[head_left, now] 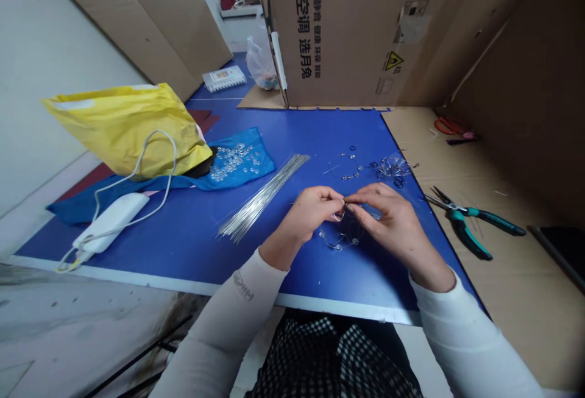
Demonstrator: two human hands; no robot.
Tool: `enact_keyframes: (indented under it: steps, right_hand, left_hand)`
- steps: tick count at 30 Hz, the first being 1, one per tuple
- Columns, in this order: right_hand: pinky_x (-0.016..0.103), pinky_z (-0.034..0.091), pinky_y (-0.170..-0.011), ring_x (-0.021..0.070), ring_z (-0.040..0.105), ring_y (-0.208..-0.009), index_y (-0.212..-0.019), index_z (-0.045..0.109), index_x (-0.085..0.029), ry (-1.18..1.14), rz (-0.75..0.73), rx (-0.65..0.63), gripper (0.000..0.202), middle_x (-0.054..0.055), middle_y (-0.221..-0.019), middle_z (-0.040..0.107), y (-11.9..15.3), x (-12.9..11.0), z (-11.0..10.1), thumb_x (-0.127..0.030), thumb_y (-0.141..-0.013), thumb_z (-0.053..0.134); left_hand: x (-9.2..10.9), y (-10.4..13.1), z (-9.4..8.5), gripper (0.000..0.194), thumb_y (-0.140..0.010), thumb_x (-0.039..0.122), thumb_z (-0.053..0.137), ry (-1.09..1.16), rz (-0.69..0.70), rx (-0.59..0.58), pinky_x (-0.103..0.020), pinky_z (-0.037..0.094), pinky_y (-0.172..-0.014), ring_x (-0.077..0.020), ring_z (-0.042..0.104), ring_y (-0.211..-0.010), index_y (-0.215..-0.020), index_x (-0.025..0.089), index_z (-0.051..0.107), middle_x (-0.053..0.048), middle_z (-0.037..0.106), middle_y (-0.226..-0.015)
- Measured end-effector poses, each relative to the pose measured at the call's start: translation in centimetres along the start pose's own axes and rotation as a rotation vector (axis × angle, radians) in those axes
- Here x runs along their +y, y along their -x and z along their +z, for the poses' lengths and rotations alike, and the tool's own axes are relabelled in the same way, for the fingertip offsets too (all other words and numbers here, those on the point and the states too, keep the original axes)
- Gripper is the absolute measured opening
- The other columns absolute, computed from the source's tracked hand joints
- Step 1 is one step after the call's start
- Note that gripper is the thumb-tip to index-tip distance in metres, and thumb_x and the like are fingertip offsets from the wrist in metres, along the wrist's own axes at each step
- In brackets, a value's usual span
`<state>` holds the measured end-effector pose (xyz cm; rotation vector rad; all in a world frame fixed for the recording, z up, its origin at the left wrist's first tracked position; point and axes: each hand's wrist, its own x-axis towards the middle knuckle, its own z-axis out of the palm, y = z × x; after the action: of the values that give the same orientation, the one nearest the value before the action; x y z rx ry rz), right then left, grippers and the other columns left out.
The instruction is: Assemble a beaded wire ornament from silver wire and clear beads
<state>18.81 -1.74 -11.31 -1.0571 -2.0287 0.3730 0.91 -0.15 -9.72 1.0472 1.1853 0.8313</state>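
Observation:
My left hand [319, 210] and my right hand [384, 212] meet fingertip to fingertip just above the blue table. Both pinch a thin wire strung with clear beads [338, 247], which hangs below them in a loose loop. The exact spot they grip is too small to make out. Beyond my fingers lies another beaded wire [345, 177] in an open curve. To its right is a tangled heap of beaded wires and dark rings [393, 168]. Left of my left hand, a bundle of straight silvery wires [264, 198] rests at a slant.
Clear beads [233, 161] lie on a blue cloth [260, 142] beside a yellow bag [132, 130]. A white power strip [112, 221] with a cord is at left. Pliers [466, 218] and orange scissors [450, 125] lie on cardboard at right. A large carton [347, 32] stands behind.

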Motion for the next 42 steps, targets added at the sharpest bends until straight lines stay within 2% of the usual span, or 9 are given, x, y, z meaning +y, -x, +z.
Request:
enact_keyframes:
  steps: [6,12,22,32,37,42]
  right_hand:
    - [0.035,0.052,-0.081,0.0199,0.069,-0.084,-0.089,0.077,-0.023,-0.188,0.190,0.046,0.013,0.004,-0.087,0.076,-0.2,0.3,0.3,-0.025,-0.091,0.064]
    - [0.032,0.048,-0.073,0.0175,0.066,-0.074,-0.083,0.074,-0.021,-0.356,0.385,0.024,0.015,0.002,-0.079,0.074,-0.2,0.8,0.5,-0.032,-0.088,0.066]
    - [0.029,0.042,-0.064,0.0140,0.056,-0.065,-0.080,0.072,-0.018,-0.440,0.490,0.002,0.023,0.001,-0.072,0.067,-0.3,0.9,0.4,-0.040,-0.085,0.067]
    - [0.029,0.040,-0.061,0.0142,0.054,-0.063,-0.079,0.073,-0.018,-0.427,0.551,0.036,0.026,0.001,-0.069,0.066,-0.3,1.0,0.7,-0.044,-0.082,0.068]
    - [0.028,0.041,-0.060,0.0146,0.054,-0.063,-0.077,0.073,-0.018,-0.430,0.568,0.045,0.027,0.001,-0.068,0.066,-0.3,1.0,0.8,-0.045,-0.081,0.070]
    - [0.028,0.042,-0.060,0.0147,0.055,-0.062,-0.078,0.073,-0.018,-0.470,0.566,0.042,0.029,0.002,-0.069,0.067,-0.4,0.9,0.7,-0.047,-0.080,0.070]
  left_hand:
    - [0.2,0.3,0.3,0.013,-0.078,0.007,0.059,-0.008,0.000,-0.037,-0.028,0.053,-0.073,-0.0104,0.061,-0.069,-0.069,0.014,0.065,-0.001,0.064,-0.070]
    - [-0.4,0.3,0.2,0.009,-0.077,0.008,0.061,-0.040,0.093,-0.075,-0.027,0.052,-0.073,-0.0104,0.061,-0.069,-0.072,0.014,0.066,-0.001,0.064,-0.071]
    - [-1.3,-0.1,0.0,0.005,-0.080,0.019,0.065,-0.307,0.282,-0.049,-0.030,0.051,-0.074,-0.0134,0.062,-0.070,-0.081,0.016,0.070,-0.002,0.069,-0.077]
    - [-0.8,0.1,0.2,0.009,-0.084,0.021,0.065,-0.463,0.355,0.004,-0.028,0.050,-0.070,-0.0153,0.065,-0.074,-0.087,0.018,0.073,-0.005,0.075,-0.084]
    - [-0.8,0.2,0.1,0.010,-0.085,0.019,0.064,-0.575,0.435,0.031,-0.030,0.053,-0.078,-0.0170,0.068,-0.079,-0.086,0.019,0.075,-0.005,0.076,-0.086]
    - [-0.7,0.2,0.2,0.011,-0.084,0.017,0.064,-0.589,0.447,0.052,-0.031,0.054,-0.080,-0.0177,0.069,-0.081,-0.084,0.019,0.075,-0.006,0.077,-0.086]
